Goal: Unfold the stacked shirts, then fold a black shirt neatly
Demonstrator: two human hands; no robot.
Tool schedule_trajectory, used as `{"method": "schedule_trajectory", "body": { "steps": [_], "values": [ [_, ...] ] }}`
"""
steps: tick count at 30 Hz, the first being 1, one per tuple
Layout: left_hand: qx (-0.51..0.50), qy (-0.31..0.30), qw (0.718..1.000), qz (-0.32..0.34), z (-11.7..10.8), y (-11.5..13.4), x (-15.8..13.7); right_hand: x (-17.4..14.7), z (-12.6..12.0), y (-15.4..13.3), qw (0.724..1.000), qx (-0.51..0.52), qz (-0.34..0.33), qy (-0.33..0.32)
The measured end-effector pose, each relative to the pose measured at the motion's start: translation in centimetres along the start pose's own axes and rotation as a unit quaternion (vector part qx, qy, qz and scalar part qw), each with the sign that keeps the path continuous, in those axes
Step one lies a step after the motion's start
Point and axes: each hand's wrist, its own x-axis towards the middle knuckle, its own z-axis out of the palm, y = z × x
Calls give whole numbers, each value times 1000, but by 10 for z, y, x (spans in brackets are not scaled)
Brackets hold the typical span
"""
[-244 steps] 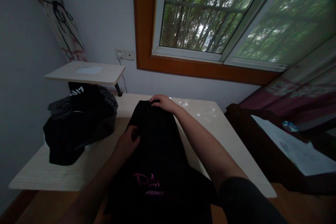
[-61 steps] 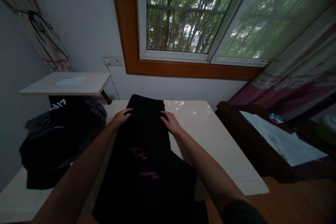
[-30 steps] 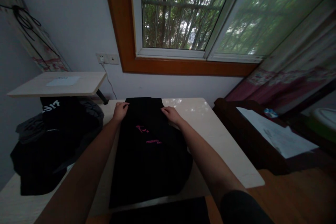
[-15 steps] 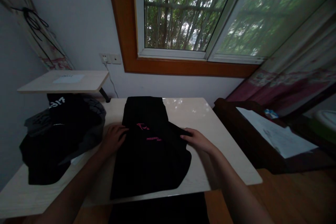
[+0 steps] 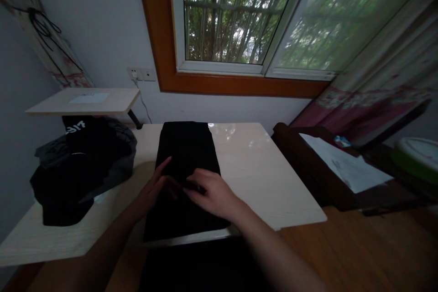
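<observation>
The work in hand concerns a black garment [image 5: 185, 146], laid lengthwise on the pale table [image 5: 256, 182], its far end at the table's back edge and its near end close to the front edge. Both hands are over its middle, nearly meeting. The left hand [image 5: 152, 191] has its forefinger stretched out; its other fingers lie in shadow, and I cannot tell whether they grip. The right hand [image 5: 217, 192] is bent, fingertips at the cloth; whether it pinches a layer cannot be determined, black being against black.

In my judgement the step is arranging or folding in the cloth at mid-length. The next move calls for a sure hold on the upper layer alone, with the lower one kept flat.

The table's right side is bare, with light patches towards the back. At left, a heap of dark clothes [image 5: 84, 169] lies partly beneath a raised shelf [image 5: 119, 104] bearing a paper [image 5: 89, 98]. Behind stand a wall socket [image 5: 141, 74] and a barred window [image 5: 222, 23], greenery outside. To the right: dark brown furniture [image 5: 290, 159] carrying a white sheet [image 5: 342, 164], a curtain [image 5: 386, 77], and wooden flooring [image 5: 342, 246].
</observation>
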Motion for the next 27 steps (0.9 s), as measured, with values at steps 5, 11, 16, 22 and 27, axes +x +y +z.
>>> {"method": "schedule_trajectory", "body": {
  "steps": [5,11,16,22,27],
  "values": [
    [75,-45,996,-6,4,8,-2,-10,35,-9,992,-65,-63,-84],
    [39,9,998,-46,9,7,-15,-58,35,8,983,-163,32,-75],
    [-106,10,990,-93,12,3,-33,-107,28,27,971,-219,74,-55],
    [-128,23,985,-112,17,12,-44,-134,26,36,959,-268,67,-59],
    [-46,22,990,-131,7,11,-51,-146,10,43,957,-288,36,-32]
  ]
}}
